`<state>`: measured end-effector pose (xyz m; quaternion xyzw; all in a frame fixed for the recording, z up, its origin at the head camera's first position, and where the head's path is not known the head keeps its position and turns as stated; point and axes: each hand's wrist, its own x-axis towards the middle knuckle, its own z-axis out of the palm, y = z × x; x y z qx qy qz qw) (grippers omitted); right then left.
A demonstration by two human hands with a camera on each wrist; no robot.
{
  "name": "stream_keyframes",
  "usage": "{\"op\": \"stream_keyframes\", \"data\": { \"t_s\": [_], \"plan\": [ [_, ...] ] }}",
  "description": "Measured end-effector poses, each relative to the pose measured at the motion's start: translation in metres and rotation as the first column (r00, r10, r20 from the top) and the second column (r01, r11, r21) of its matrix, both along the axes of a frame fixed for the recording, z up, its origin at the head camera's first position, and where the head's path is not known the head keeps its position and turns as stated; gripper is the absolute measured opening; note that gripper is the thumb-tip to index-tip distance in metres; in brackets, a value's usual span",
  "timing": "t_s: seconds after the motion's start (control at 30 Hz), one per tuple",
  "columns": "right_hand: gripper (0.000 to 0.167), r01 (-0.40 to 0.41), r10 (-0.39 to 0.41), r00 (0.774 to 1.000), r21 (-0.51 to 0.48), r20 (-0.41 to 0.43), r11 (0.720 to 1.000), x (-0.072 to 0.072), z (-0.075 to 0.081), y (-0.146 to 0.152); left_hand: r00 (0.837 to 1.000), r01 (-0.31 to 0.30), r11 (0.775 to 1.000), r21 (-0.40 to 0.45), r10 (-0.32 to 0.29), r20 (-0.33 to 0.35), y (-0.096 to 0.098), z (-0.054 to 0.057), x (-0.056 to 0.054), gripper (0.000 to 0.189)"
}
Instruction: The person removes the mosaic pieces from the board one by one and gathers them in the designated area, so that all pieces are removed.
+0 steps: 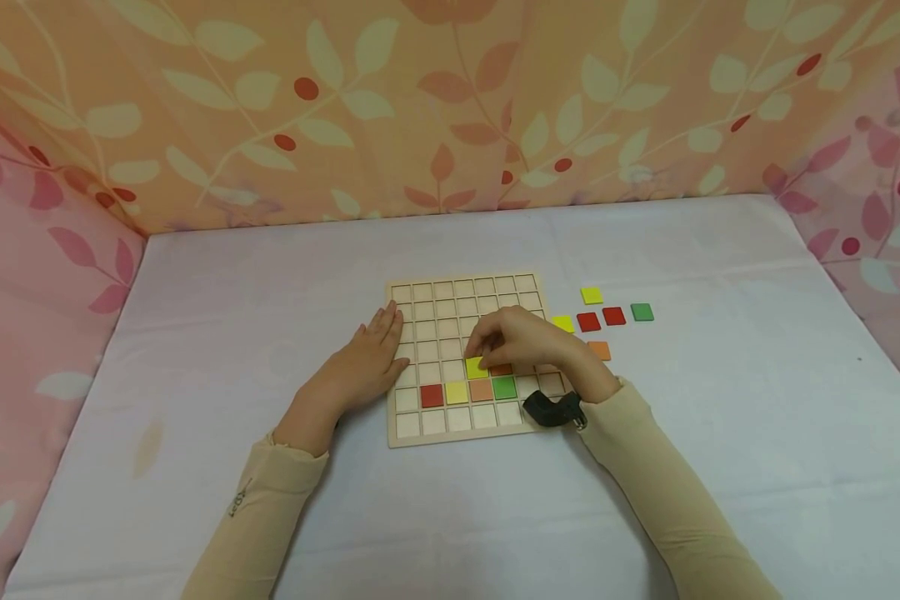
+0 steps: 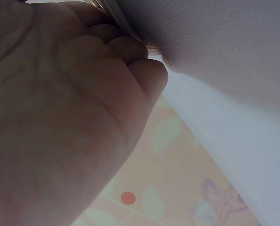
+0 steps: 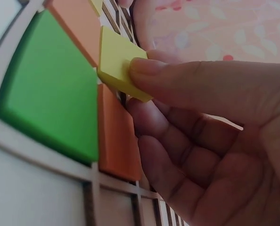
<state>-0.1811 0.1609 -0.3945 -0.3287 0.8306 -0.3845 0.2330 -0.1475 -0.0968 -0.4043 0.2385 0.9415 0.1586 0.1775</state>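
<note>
A wooden grid board (image 1: 392,429) lies on the white cloth. My left hand (image 1: 362,360) rests along its left edge, fingers extended. Between thumb and fingers, my right hand (image 1: 528,337) pinches a yellow tile (image 3: 114,59), tilted over a cell beside a dark orange tile (image 3: 116,136). In the row nearer me sit a red tile (image 1: 431,396), a pale yellow tile (image 1: 456,392), a light orange tile (image 1: 481,390) and a green tile (image 1: 504,387). The right hand hides part of the board's middle and right side.
Loose tiles lie right of the board: yellow tiles (image 1: 592,296), red tiles (image 1: 614,316), a green tile (image 1: 642,312) and an orange tile (image 1: 600,351). A black device (image 1: 551,409) is at the right wrist. Patterned curtains (image 1: 450,108) border the table's back and sides.
</note>
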Motion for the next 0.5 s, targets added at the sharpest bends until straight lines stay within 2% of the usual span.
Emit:
{"op": "stream_keyframes", "data": {
  "t_s": [0.5],
  "plan": [
    [0.01, 0.009, -0.009, 1.0, -0.006, -0.007, 1.0, -0.0013, -0.0021, 0.0009, 1.0, -0.009, 1.0, -0.02, 0.01, 0.022, 0.0006, 0.0003, 0.0003, 0.069]
  ]
}}
